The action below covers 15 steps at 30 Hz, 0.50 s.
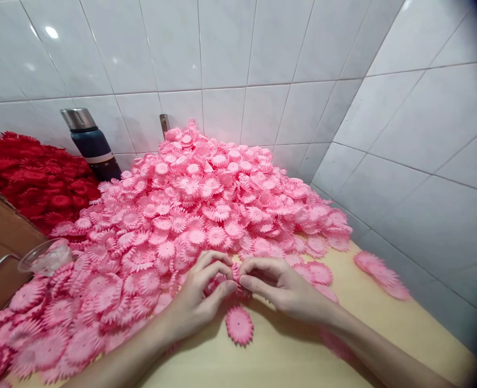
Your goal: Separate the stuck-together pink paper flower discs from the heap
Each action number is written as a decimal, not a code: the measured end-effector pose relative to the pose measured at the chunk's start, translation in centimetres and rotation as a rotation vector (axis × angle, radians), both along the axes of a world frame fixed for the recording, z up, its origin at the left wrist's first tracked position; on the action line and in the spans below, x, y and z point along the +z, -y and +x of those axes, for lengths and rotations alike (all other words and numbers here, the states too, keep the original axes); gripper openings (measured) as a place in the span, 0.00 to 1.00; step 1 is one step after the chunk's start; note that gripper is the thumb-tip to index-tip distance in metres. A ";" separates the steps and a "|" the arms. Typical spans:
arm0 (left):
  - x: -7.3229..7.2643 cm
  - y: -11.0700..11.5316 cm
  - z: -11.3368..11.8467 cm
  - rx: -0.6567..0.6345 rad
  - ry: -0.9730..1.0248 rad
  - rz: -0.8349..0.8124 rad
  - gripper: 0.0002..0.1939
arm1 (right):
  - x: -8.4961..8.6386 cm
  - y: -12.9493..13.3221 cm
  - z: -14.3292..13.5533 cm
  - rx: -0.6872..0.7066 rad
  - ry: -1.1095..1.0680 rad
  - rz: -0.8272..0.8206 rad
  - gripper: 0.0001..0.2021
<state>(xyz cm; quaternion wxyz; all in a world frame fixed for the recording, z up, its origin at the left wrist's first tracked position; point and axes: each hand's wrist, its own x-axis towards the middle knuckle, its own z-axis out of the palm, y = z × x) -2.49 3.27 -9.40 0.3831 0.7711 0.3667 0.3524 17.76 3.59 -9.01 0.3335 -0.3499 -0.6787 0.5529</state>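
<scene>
Both hands meet at the front edge of a big heap of pink scalloped discs (198,215). Between their fingertips is a small pink piece (236,272), mostly covered by the fingers. My left hand (206,285) pinches it from the left, thumb and index finger close together. From the right, my right hand (276,283) closes thumb and forefinger on the same piece. Just below the hands, a single pink disc (239,326) with a small centre hole lies flat on the yellowish tabletop (287,358).
A dark blue bottle (93,143) leans behind the heap at left, beside a red pile (56,183). At far left are a cardboard box (4,237) and a clear plastic dish (47,257). Several overlapping pink discs (381,275) lie right, near the tiled wall (436,118).
</scene>
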 end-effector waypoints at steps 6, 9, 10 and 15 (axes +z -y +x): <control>0.3 0.0 0.0 -0.054 0.022 -0.025 0.08 | 0.0 0.0 0.0 0.026 -0.038 -0.046 0.12; 0.5 0.0 0.0 -0.045 0.025 -0.033 0.07 | 0.2 0.0 -0.1 0.019 -0.039 -0.046 0.12; 0.5 0.0 0.0 -0.044 0.027 -0.034 0.07 | 0.2 0.0 -0.1 0.013 -0.037 -0.045 0.12; 0.5 0.1 -0.1 -0.058 0.039 -0.028 0.07 | 0.2 0.0 -0.2 0.020 -0.054 -0.056 0.10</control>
